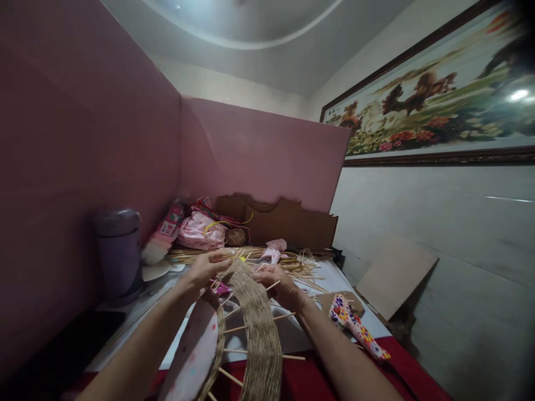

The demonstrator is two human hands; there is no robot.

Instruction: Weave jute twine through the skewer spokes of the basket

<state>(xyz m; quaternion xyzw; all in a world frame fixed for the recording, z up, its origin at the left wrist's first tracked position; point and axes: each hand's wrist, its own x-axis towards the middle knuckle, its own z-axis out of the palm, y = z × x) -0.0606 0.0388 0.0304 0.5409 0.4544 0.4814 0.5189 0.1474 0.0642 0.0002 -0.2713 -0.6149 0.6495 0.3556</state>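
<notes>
A partly woven basket (259,323) lies tilted before me, its band of brown twine wound around thin wooden sticks. Beside the band is a flat white base (194,351) with small coloured spots and a twine-edged rim; bare sticks span the gap between them. My left hand (208,269) is closed at the far left end of the band, its fingertips on the twine and sticks. On the opposite side, my right hand (278,284) grips the band's outer edge, with a stick jutting past its fingers. The exact finger contact is partly hidden.
A purple cylindrical container (119,262) stands at the left. Behind are bundled pink fabric (203,230), a ball of twine (236,237) and cardboard (288,225). Loose sticks (307,278) lie on the table. A flower-patterned glue gun (359,328) rests at the right, cord trailing.
</notes>
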